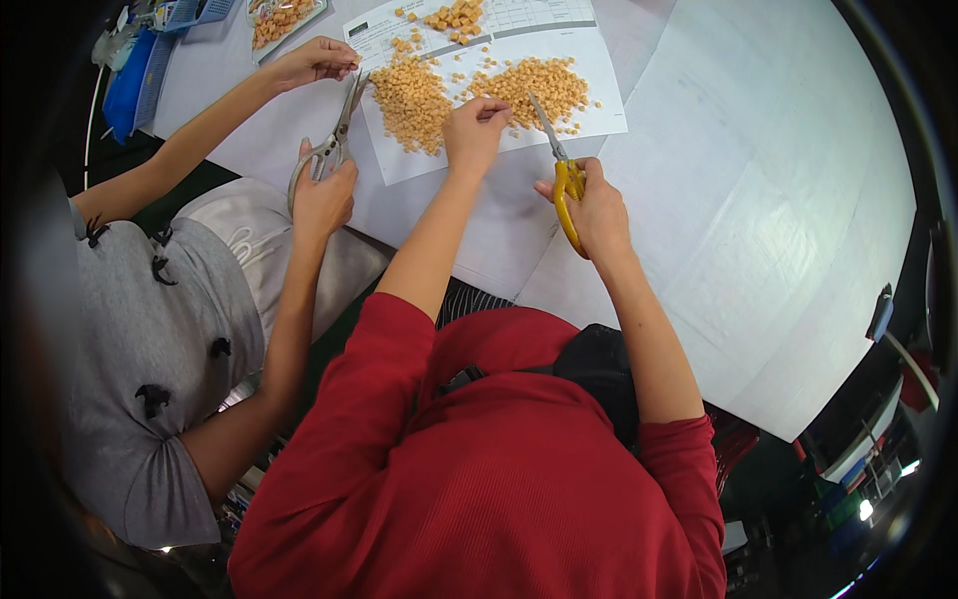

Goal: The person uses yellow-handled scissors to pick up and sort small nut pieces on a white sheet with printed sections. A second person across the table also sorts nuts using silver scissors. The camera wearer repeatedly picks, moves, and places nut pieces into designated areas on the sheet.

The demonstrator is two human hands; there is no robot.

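My right hand [601,212] grips a pair of yellow-handled scissors [569,190], with the blades pointing up and away over the right-hand pile of small tan-orange pieces [544,85]. My left hand [473,136] is closed in a pinch at the near left edge of that pile; whatever sits between its fingertips is too small to make out. Just left of it lies a second pile of small pieces [409,102]. Larger orange chunks [457,18] are gathered farther back. All of these rest on printed white paper sheets [604,105].
At my left, a co-worker in grey holds metal scissors [339,135] in one hand and pinches near the left pile with the other. A clear bag of orange pieces [279,22] lies at the back left, near a blue basket [150,85]. The white table [758,200] extends right.
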